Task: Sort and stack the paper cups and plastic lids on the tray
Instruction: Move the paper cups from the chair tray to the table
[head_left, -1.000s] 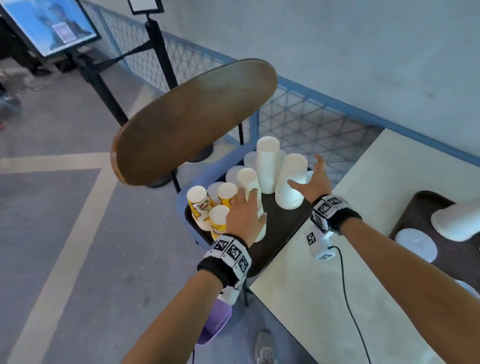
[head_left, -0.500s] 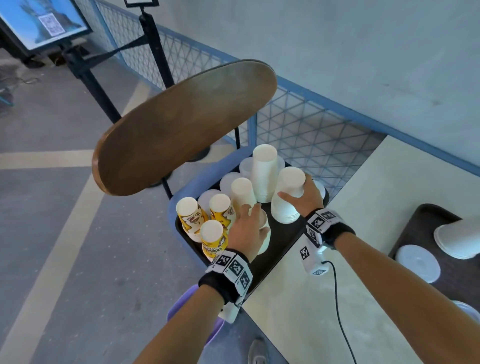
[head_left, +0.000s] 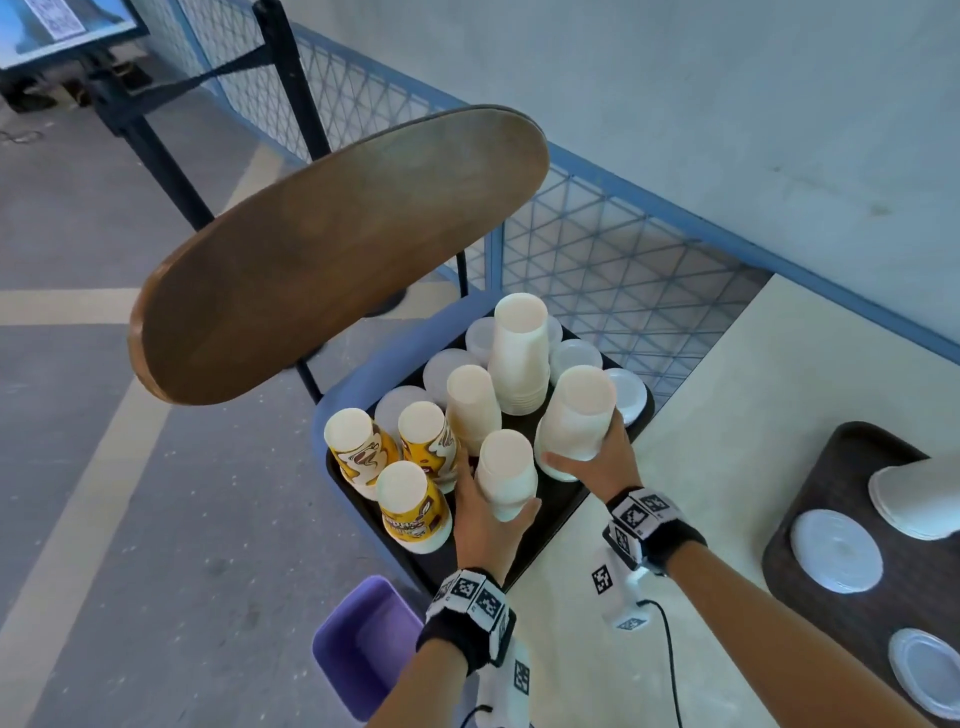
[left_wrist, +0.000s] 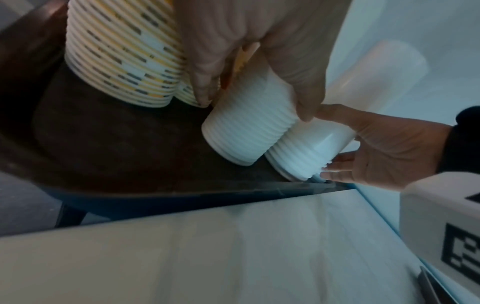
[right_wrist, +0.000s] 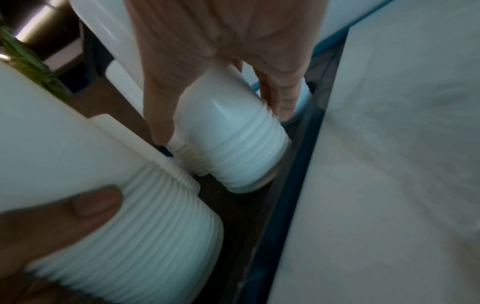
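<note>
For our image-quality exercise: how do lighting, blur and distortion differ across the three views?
Head view: bright, even daylight, sharp, wide-angle bending of the chair back. Left wrist view: dim, bluish, soft; the tray is nearly black. Right wrist view: dim, motion-smeared around the white cup stack, and the table looks textureless.

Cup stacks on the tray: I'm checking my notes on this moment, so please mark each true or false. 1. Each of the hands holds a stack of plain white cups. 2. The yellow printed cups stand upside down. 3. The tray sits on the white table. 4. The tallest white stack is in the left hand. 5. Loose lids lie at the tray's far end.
1. True: the left hand grips one white stack, the right hand another.
2. True: the yellow printed cups show their bases upward.
3. False: the tray rests on a blue chair seat beside the table.
4. False: the tallest stack stands free, behind both hands.
5. True: lids lie there.
</note>
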